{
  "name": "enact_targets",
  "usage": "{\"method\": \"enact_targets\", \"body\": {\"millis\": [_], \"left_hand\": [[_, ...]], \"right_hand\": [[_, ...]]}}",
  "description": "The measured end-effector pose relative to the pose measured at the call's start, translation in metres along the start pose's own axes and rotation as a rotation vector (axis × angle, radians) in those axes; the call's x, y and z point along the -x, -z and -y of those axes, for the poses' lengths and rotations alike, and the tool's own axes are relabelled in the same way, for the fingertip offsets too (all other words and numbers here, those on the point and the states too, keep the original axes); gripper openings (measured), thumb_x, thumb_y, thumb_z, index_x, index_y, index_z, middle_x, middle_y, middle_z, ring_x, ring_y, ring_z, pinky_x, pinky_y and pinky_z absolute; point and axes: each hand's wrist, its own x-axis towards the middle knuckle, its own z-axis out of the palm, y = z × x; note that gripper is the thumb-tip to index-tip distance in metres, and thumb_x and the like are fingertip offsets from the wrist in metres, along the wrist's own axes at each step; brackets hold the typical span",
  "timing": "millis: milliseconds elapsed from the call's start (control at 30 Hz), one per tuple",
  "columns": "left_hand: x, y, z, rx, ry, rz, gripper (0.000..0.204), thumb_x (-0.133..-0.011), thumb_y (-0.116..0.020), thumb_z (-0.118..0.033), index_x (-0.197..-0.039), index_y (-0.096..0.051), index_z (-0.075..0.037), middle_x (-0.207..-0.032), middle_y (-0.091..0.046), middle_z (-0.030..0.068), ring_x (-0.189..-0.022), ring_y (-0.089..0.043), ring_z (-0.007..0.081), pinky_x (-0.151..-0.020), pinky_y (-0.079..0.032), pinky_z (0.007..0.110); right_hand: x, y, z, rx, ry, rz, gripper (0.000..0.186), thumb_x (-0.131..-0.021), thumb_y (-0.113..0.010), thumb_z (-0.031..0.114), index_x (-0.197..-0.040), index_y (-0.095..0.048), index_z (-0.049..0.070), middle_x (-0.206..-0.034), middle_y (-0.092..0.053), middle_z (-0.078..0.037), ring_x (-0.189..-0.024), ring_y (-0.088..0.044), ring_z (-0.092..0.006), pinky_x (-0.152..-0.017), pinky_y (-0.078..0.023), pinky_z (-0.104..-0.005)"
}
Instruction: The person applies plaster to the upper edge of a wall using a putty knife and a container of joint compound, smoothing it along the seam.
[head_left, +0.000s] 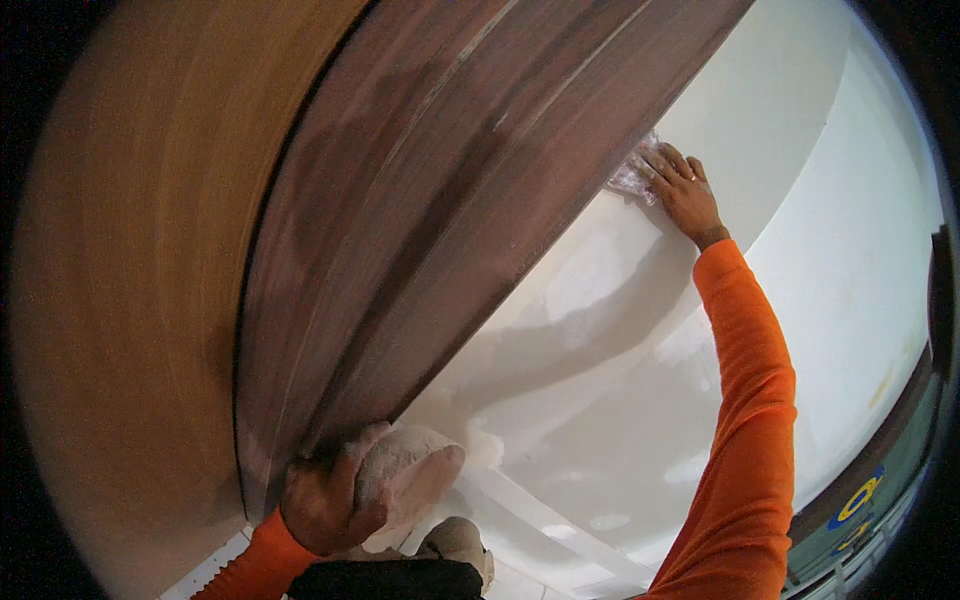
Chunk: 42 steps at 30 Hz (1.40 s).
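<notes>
In my left hand (328, 500), at the lower left, is a round, bowl-like thing (412, 468) coated in pale dust. The fingers wrap its side; I cannot make out what is inside it. My right hand (684, 190) reaches up to the white wall (600, 300) and presses a crumpled piece of clear plastic film (636, 178) onto it. The film touches the edge of a dark reddish-brown wooden frame (430, 200). White smears mark the fingers of that hand, and part of the film is hidden beneath them.
Left of the frame stands a lighter brown wooden panel (150, 250), with a dark gap between the two. The wall has uneven white patches. A white strip (560, 530) runs along the wall's base, by pale floor tiles (205, 572). A dark greenish thing with blue and yellow shapes (858, 500) is at the far right.
</notes>
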Motion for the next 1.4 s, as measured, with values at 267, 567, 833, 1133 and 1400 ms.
{"method": "enact_targets", "body": {"millis": [267, 567, 833, 1133, 1400], "left_hand": [[-0.018, 0.001, 0.023, 0.042, 0.035, -0.027, 0.061, -0.094, -0.044, -0.045, -0.129, -0.048, 0.005, -0.091, -0.066, 0.0261, -0.067, -0.067, 0.0333, -0.067, -0.054, 0.043], [-0.039, 0.025, 0.053, 0.221, 0.077, 0.101, 0.06, -0.095, -0.043, -0.04, -0.136, -0.04, 0.004, -0.107, -0.061, 0.0313, -0.089, -0.066, 0.038, -0.084, -0.051, 0.044], [-0.043, 0.035, 0.043, 0.273, 0.122, 0.101, 0.06, -0.094, -0.047, -0.04, -0.133, -0.042, 0.005, -0.112, -0.058, 0.0328, -0.097, -0.063, 0.0423, -0.091, -0.048, 0.044], [-0.026, 0.033, 0.056, 0.31, 0.271, 0.224, 0.066, -0.087, -0.051, -0.038, -0.139, -0.037, 0.0, -0.127, -0.053, 0.0284, -0.112, -0.055, 0.0461, -0.102, -0.04, 0.047], [-0.038, 0.035, 0.057, 0.336, 0.226, 0.254, 0.069, -0.089, -0.05, -0.042, -0.141, -0.034, 0.0, -0.128, -0.051, 0.0298, -0.115, -0.054, 0.0456, -0.103, -0.039, 0.046]], "right_hand": [[-0.035, -0.018, 0.038, 0.322, -0.013, 0.245, 0.051, -0.089, -0.053, 0.014, -0.139, -0.046, 0.011, -0.143, -0.046, -0.005, -0.132, -0.041, -0.0212, -0.103, -0.035, -0.038], [-0.042, 0.051, 0.088, -0.059, -0.158, 0.725, 0.028, -0.085, -0.053, 0.013, -0.109, -0.063, 0.003, -0.109, -0.06, -0.014, -0.105, -0.058, -0.0286, -0.09, -0.046, -0.0475], [-0.129, 0.005, -0.054, 0.08, -0.616, 0.05, 0.031, -0.087, -0.049, 0.011, -0.117, -0.056, 0.008, -0.111, -0.058, -0.012, -0.103, -0.059, -0.0339, -0.081, -0.056, -0.0458], [-0.132, -0.012, 0.084, -0.246, -0.652, 0.352, 0.04, -0.085, -0.05, 0.01, -0.123, -0.056, 0.002, -0.126, -0.054, -0.016, -0.121, -0.048, -0.0408, -0.089, -0.049, -0.0557], [-0.059, -0.002, 0.261, -0.516, -0.129, 0.619, 0.039, -0.085, -0.05, 0.01, -0.12, -0.052, -0.007, -0.126, -0.05, -0.026, -0.109, -0.056, -0.0386, -0.08, -0.053, -0.0518]]}}
